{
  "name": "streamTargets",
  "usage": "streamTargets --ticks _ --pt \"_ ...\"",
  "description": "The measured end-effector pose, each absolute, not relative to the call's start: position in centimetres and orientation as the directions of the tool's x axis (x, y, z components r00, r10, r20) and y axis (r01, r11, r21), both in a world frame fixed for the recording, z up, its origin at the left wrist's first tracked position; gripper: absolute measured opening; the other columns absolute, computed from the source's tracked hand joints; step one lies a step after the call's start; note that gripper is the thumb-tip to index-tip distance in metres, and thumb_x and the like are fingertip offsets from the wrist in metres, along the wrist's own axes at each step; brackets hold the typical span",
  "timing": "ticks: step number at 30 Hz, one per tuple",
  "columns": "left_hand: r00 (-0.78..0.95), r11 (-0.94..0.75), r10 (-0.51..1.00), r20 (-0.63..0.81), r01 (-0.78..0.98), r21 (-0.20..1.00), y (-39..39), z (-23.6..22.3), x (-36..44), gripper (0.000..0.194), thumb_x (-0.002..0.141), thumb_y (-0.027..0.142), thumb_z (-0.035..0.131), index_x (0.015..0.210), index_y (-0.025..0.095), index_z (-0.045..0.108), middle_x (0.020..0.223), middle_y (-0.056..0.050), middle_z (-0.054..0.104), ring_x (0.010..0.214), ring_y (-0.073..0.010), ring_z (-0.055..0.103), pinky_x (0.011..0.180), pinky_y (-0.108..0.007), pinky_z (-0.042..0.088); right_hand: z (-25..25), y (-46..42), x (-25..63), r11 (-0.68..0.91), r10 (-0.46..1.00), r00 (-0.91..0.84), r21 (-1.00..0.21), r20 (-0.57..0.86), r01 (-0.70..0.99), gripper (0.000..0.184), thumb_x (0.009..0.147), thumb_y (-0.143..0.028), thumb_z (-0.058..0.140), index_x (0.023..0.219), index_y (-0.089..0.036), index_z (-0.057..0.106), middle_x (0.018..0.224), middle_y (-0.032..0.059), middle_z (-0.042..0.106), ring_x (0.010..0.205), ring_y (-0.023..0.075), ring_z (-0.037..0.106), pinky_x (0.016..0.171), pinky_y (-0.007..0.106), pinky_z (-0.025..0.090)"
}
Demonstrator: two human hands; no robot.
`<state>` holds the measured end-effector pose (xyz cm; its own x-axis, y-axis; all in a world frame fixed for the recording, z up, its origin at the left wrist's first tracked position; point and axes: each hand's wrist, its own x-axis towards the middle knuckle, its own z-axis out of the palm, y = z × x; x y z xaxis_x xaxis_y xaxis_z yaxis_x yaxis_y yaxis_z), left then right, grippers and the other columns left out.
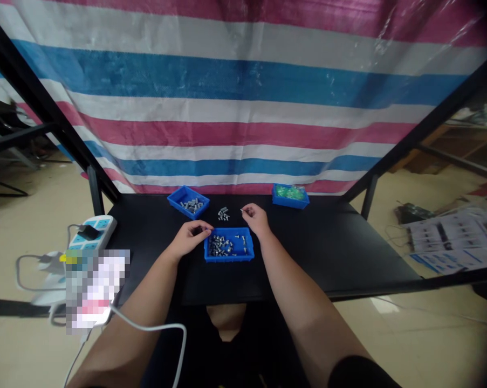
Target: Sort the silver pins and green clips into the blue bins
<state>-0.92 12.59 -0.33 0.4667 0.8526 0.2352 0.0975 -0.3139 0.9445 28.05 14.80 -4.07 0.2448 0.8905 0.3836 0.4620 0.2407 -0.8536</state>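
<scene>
My right hand pinches a small silver screw between finger and thumb, above the black table top. My left hand rests at the left rim of the near blue plastic tray, its fingers curled; anything small in them is hidden. That tray holds a heap of steel screws and several loose ones. Beyond it lies a small pile of screws directly on the table, next to a farther blue tray of grey screws. A third blue tray holds green pieces.
A striped pink, white and blue tarpaulin hangs behind the table inside a black metal frame. A power strip sits at the table's left edge. A pixelated block with a white cable lies nearer me.
</scene>
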Motion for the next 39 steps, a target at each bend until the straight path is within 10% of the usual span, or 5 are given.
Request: streamTargets --ticks 9,26,39 --pt "0.458 -0.225 0.866 0.203 -0.005 0.974 12.6 -0.3 -1.0 0.028 0.083 0.040 0.073 0.095 0.015 0.075 0.094 -0.008 0.074 0.090 -0.0215 0.066 0.085 -0.032 0.050 -3.3 10.4 28.2 0.261 0.900 0.326 -0.957 0.289 0.126 0.022 0.076 -0.041 0.073 0.085 -0.021 0.067 0.084 0.0032 0.070 0.079 0.0186 0.064 0.076 0.032 0.052" --pt "0.408 -0.315 0.889 0.210 0.210 0.925 15.1 -2.5 -0.2 0.033 0.095 0.042 0.051 0.104 0.016 0.070 0.100 -0.007 0.072 0.091 -0.0202 0.066 0.087 -0.033 0.050 -2.4 7.2 27.3 0.334 0.924 0.097 -0.903 0.371 0.271 0.009 0.081 -0.030 0.067 0.082 -0.021 0.066 0.081 0.0019 0.064 0.067 0.0150 0.057 0.064 0.028 0.047" --pt "0.609 -0.745 0.634 0.476 0.318 0.586 17.0 -2.9 0.8 0.032 0.096 0.027 0.051 0.122 0.020 0.069 0.128 -0.013 0.065 0.119 -0.0254 0.060 0.106 -0.044 0.045 -2.5 7.4 27.2 0.361 0.914 0.101 -0.902 0.392 0.237 0.002 0.076 -0.023 0.061 0.075 -0.021 0.061 0.083 0.0017 0.063 0.073 0.0162 0.058 0.069 0.029 0.046"
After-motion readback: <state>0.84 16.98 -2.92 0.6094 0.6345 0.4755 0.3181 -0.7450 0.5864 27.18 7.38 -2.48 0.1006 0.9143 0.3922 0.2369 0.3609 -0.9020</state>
